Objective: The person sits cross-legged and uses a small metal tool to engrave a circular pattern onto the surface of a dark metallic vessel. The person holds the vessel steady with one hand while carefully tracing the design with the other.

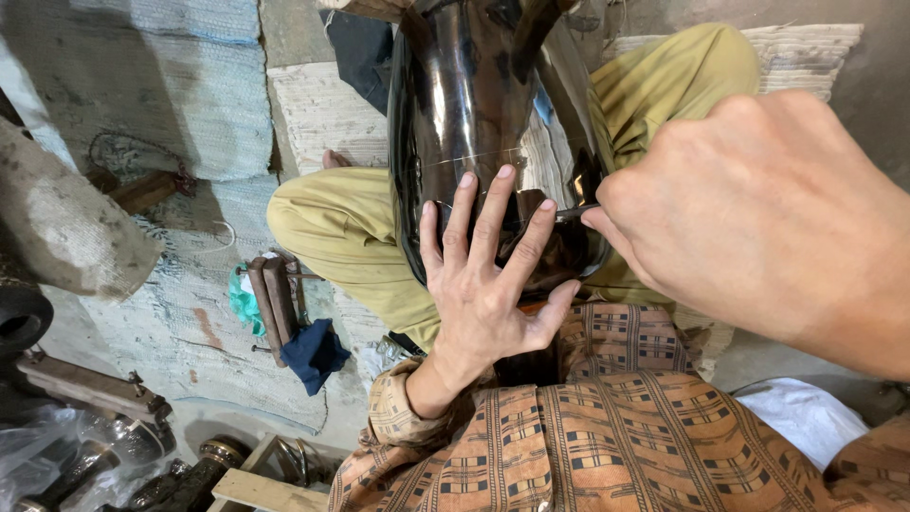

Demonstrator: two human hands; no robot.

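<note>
Left hand (485, 284) is flat and open, fingers splayed, palm pressed on the glossy black curved vessel (464, 104), which rests in the lap on olive-yellow trousers (327, 223). Right hand (758, 209) is closed in a pinch grip on a thin metal scribing tool (574, 212), tip touching the vessel's smooth surface just beside the left fingertips; a faint scratched line crosses the gloss above them. Rough woven matting (180, 114) lies to the left, with a wooden-handled tool (273, 303) and dark blue cloth (313, 351) on it.
</note>
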